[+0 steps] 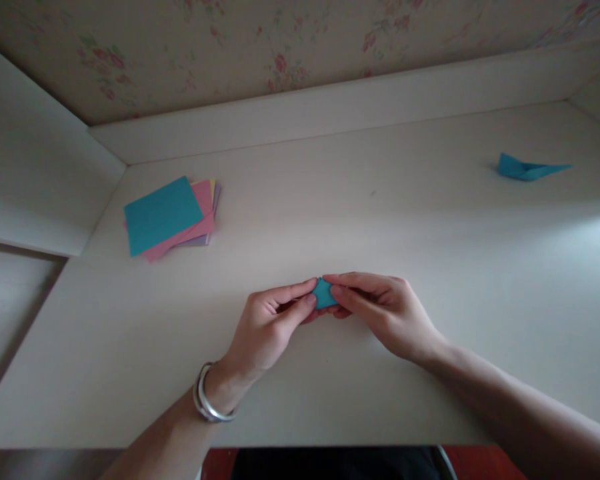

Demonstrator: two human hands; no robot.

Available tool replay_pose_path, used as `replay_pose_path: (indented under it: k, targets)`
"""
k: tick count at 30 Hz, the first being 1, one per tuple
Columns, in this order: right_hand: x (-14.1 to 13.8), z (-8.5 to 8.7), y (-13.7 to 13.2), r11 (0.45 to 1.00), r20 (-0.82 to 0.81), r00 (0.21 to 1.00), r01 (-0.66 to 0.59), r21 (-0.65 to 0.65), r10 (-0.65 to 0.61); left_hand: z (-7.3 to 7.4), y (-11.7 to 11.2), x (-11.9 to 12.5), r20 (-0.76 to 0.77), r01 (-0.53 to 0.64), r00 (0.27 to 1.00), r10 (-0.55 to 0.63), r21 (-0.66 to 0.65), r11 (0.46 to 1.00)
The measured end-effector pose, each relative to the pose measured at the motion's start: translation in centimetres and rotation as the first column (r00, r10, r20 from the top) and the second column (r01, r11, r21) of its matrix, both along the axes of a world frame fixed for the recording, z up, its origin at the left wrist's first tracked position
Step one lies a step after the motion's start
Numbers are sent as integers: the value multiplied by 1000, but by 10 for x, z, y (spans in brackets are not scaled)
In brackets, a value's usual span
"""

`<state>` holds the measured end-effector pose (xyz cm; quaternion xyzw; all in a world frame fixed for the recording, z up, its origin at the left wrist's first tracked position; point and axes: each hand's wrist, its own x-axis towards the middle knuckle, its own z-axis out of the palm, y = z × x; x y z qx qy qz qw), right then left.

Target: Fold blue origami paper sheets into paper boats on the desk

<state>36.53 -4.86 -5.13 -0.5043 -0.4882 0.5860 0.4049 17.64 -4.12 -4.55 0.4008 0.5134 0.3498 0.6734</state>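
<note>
Between my two hands is a small folded piece of blue paper [324,295], held just above the white tabletop near the middle. My left hand [275,319] pinches its left side between thumb and fingers. On its right side my right hand [380,303] grips it the same way, the thumb lying on the front face. Fingertips cover both ends of the paper, so its full shape is hidden. A silver bangle [203,399] circles my left wrist.
A fanned stack of coloured paper [164,215], blue on top of pink, yellow and purple, lies at the left. Far right rests a folded blue paper boat-like shape [527,169]. A raised white ledge [330,110] runs along the back, below a floral wall.
</note>
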Motion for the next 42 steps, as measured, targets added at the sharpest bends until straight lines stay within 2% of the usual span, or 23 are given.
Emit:
replay_pose_path:
  k: [6,10,12,14,16,18,21,24,28,31,34,38,40,42]
  targets:
    - [0,-2,1,997,26,996,-80,-10,80,-1,0,-2,-106,42,994,-38,33,999]
    - [-2,-3,0,988,140,981,-142,67,132,-3,2,-3,-126,83,989,-76,48,995]
    - [-3,-4,-2,988,162,981,-121,96,104,-3,4,-4,-122,108,987,-101,57,992]
    - [-4,-5,-3,994,85,994,-68,81,61,-3,6,-4,-131,126,985,-116,71,989]
    - [-3,-6,-3,999,-58,998,-21,37,23,-2,7,-5,-121,93,989,-85,58,994]
    - [-2,-6,-2,1000,-165,986,-3,-1,3,-2,8,-5,-62,8,998,-8,-4,1000]
    - [-1,-5,-1,998,-213,976,-42,-36,34,-1,7,-4,62,-114,991,120,-104,988]
    - [-3,-3,-1,996,-127,988,-89,3,89,1,6,-1,142,-170,971,192,-150,974]
    - [-6,1,-3,988,90,990,-119,97,110,2,6,0,187,-169,962,200,-165,972]
    - [-6,1,-5,982,171,980,-124,144,99,-1,6,-2,155,-164,972,178,-98,981]
    - [-4,0,-7,974,225,972,-117,195,72,-5,4,-4,16,-135,991,134,81,988]
    - [-2,-1,-8,971,199,979,-86,225,40,-4,-2,-6,-287,63,957,37,333,941]
    - [-2,-2,-8,965,195,981,-71,252,21,-2,-3,-7,-368,154,930,-3,380,912]
    - [-2,-3,-8,954,213,977,-59,293,-5,1,-4,-6,-377,201,925,-56,358,912]
